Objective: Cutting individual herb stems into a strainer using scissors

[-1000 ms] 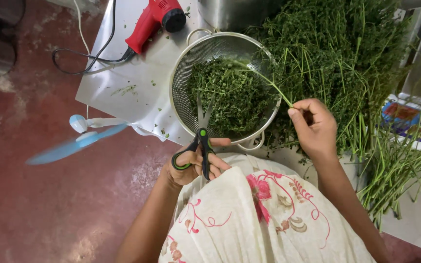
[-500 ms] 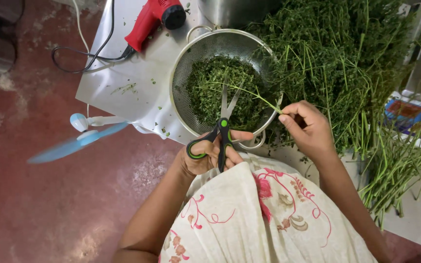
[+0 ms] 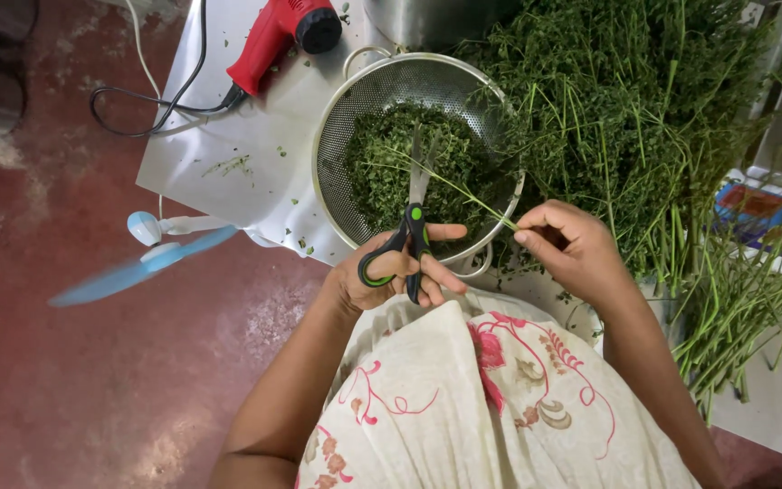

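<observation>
Single head-worn view, steeply downward, close above the table edge (image 3: 228, 163); floor at left

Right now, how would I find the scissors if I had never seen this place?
Look for the big round metal strainer full of chopped green leaves at the table's edge. Just at its near rim, the left hand holds the scissors, blades pointing into the bowl. Their black handles with bright green trim are unlike anything nearby.

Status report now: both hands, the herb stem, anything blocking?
Left hand holds scissors, blades over colander. Right hand pinches herb stem across the blades. Nothing blocks the cut.
</observation>
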